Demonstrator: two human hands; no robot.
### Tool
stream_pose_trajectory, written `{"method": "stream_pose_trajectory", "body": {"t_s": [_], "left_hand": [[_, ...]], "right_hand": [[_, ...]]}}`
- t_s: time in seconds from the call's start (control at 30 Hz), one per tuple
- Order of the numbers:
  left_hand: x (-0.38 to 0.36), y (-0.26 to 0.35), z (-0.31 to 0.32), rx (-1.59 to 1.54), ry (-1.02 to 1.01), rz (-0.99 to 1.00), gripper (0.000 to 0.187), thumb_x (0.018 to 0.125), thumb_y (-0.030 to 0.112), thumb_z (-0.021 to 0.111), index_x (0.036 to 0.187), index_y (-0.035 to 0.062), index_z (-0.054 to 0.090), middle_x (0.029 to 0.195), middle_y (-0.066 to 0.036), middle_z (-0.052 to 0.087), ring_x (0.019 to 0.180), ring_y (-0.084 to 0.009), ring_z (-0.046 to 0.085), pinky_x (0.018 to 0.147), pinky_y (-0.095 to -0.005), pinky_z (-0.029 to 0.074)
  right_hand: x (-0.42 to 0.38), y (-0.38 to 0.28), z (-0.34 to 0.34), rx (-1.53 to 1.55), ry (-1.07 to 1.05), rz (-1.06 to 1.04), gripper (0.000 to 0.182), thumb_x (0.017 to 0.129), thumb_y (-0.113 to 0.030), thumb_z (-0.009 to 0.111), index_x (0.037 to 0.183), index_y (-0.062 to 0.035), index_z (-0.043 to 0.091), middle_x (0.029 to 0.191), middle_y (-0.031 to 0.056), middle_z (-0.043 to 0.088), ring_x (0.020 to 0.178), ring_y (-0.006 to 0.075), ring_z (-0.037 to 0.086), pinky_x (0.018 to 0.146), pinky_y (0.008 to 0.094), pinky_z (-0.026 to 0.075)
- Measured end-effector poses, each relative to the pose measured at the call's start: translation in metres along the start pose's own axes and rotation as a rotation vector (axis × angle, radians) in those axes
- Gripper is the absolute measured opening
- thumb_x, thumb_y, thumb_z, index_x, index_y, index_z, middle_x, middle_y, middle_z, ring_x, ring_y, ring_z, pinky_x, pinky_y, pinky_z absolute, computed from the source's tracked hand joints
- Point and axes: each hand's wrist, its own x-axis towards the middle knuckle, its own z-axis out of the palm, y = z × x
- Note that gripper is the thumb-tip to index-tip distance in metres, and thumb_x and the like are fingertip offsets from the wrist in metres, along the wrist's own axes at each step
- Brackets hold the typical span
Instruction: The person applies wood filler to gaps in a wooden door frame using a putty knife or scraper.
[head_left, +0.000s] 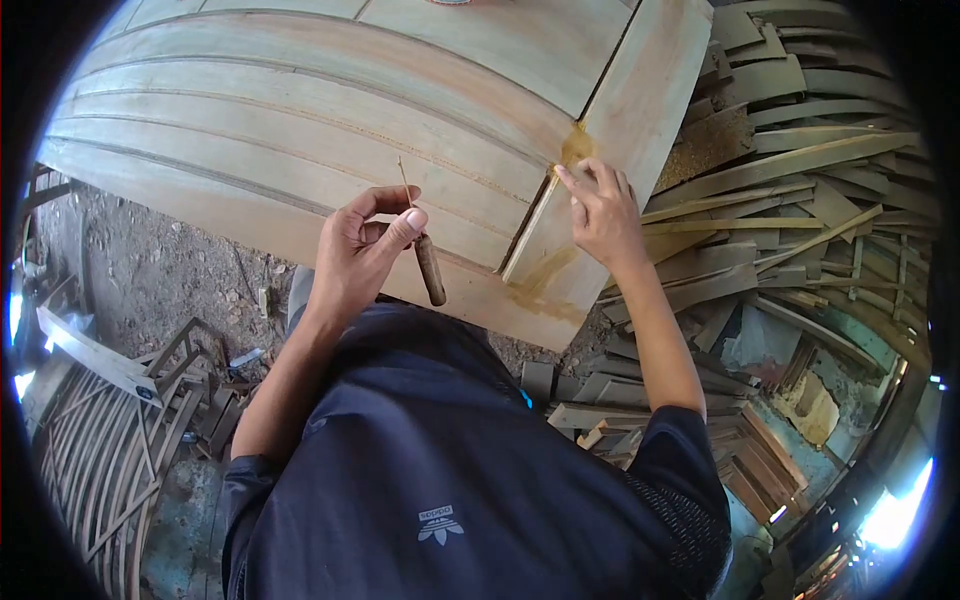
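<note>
A large pale wooden door panel (420, 130) with long grooves lies in front of me. My left hand (368, 245) is closed around a thin pointed tool, like an awl, with a worn wooden handle (430, 272). Its slender tip points up and away, above the panel. My right hand (608, 215) rests at the panel's right part, index finger stretched onto the wood beside a dark groove (530, 222), the other fingers partly curled. Around that fingertip is a yellow-brown smear (578, 146). A second brown smear (543, 285) marks the panel's near corner.
Stacked wood strips and offcuts (790, 190) fill the right side. More boards (640, 390) lie by my right elbow. At lower left stand curved slats (100, 470) and a pale plank (95, 355). Bare, littered ground (160, 265) shows left of the panel.
</note>
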Motion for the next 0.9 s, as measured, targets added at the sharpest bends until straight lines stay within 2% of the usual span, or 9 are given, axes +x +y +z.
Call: {"method": "stream_pose_trajectory", "body": {"t_s": [0.1, 0.13, 0.2, 0.43, 0.53, 0.6, 0.63, 0.7, 0.9], "left_hand": [[-0.001, -0.003, -0.004, -0.002, 0.02, 0.009, 0.048, 0.098, 0.026, 0.075, 0.127, -0.0094, 0.062, 0.096, -0.009, 0.072, 0.085, -0.0081, 0.068, 0.08, -0.0235, 0.055], [-0.002, -0.004, -0.005, 0.004, 0.022, 0.012, 0.048, 0.098, 0.026, 0.075, 0.127, -0.0093, 0.062, 0.096, -0.009, 0.072, 0.086, -0.0088, 0.068, 0.081, -0.0241, 0.056], [-0.003, -0.003, -0.005, 0.003, 0.019, 0.02, 0.048, 0.098, 0.027, 0.075, 0.128, -0.0091, 0.062, 0.096, -0.009, 0.072, 0.086, -0.0095, 0.068, 0.081, -0.0248, 0.055], [-0.013, -0.002, -0.012, -0.007, 0.013, 0.026, 0.049, 0.098, 0.029, 0.075, 0.129, -0.0083, 0.062, 0.095, -0.008, 0.072, 0.089, -0.0112, 0.068, 0.083, -0.0259, 0.054], [-0.015, -0.004, -0.018, -0.017, 0.052, 0.032, 0.048, 0.098, 0.027, 0.075, 0.129, -0.0081, 0.061, 0.096, -0.008, 0.071, 0.09, -0.0115, 0.068, 0.084, -0.0263, 0.055], [-0.016, -0.007, -0.022, -0.059, 0.068, 0.039, 0.047, 0.098, 0.025, 0.075, 0.129, -0.008, 0.061, 0.097, -0.008, 0.071, 0.091, -0.0117, 0.068, 0.084, -0.0266, 0.055], [-0.016, -0.007, -0.024, -0.093, 0.08, 0.05, 0.045, 0.099, 0.023, 0.074, 0.129, -0.0078, 0.061, 0.098, -0.008, 0.071, 0.091, -0.0119, 0.069, 0.085, -0.0268, 0.055], [-0.014, -0.009, -0.025, -0.103, 0.086, 0.048, 0.044, 0.099, 0.022, 0.074, 0.129, -0.0079, 0.061, 0.099, -0.008, 0.071, 0.091, -0.0121, 0.069, 0.086, -0.0271, 0.056], [-0.013, -0.008, -0.021, -0.098, 0.056, 0.047, 0.043, 0.099, 0.02, 0.074, 0.128, -0.0084, 0.061, 0.1, -0.008, 0.07, 0.093, -0.0124, 0.069, 0.086, -0.027, 0.056]], "right_hand": [[-0.002, -0.02, -0.001, -0.379, -0.003, -0.08, 0.046, 0.088, -0.012, 0.064, 0.134, -0.0101, 0.068, 0.121, 0.0115, 0.058, 0.111, 0.0286, 0.055, 0.092, 0.0399, 0.046], [-0.002, -0.027, 0.006, -0.378, -0.004, -0.083, 0.046, 0.088, -0.012, 0.064, 0.134, -0.0101, 0.068, 0.121, 0.0115, 0.058, 0.111, 0.0286, 0.055, 0.092, 0.0399, 0.046], [-0.003, -0.041, 0.018, -0.767, -0.037, -0.109, 0.038, 0.088, -0.019, 0.064, 0.123, -0.0055, 0.073, 0.117, 0.0097, 0.059, 0.107, 0.0268, 0.055, 0.088, 0.0386, 0.043], [0.018, -0.053, 0.003, -0.956, -0.235, -0.266, 0.026, 0.087, -0.023, 0.064, 0.099, -0.0047, 0.078, 0.108, 0.0103, 0.063, 0.111, 0.0303, 0.053, 0.091, 0.0449, 0.041], [0.026, -0.049, -0.02, -0.753, -0.39, -0.174, 0.025, 0.084, -0.018, 0.068, 0.104, -0.0046, 0.077, 0.109, 0.0115, 0.065, 0.107, 0.0287, 0.057, 0.089, 0.0416, 0.045], [0.023, -0.03, -0.036, -0.472, -0.255, -0.067, 0.034, 0.081, -0.005, 0.068, 0.114, -0.0041, 0.075, 0.112, 0.0127, 0.066, 0.106, 0.0291, 0.062, 0.088, 0.0424, 0.051], [0.019, -0.019, -0.039, -0.475, -0.259, -0.067, 0.034, 0.081, -0.005, 0.068, 0.114, -0.0041, 0.075, 0.112, 0.0127, 0.066, 0.106, 0.0291, 0.062, 0.088, 0.0424, 0.051], [0.011, -0.005, -0.038, -0.038, -0.097, -0.105, 0.054, 0.077, 0.006, 0.062, 0.129, -0.0083, 0.069, 0.114, 0.013, 0.063, 0.105, 0.0323, 0.063, 0.092, 0.0437, 0.053], [0.004, 0.001, -0.014, -0.047, -0.09, -0.125, 0.07, 0.077, 0.01, 0.059, 0.142, -0.0146, 0.061, 0.118, 0.0114, 0.062, 0.107, 0.0325, 0.063, 0.094, 0.0445, 0.053]]}}
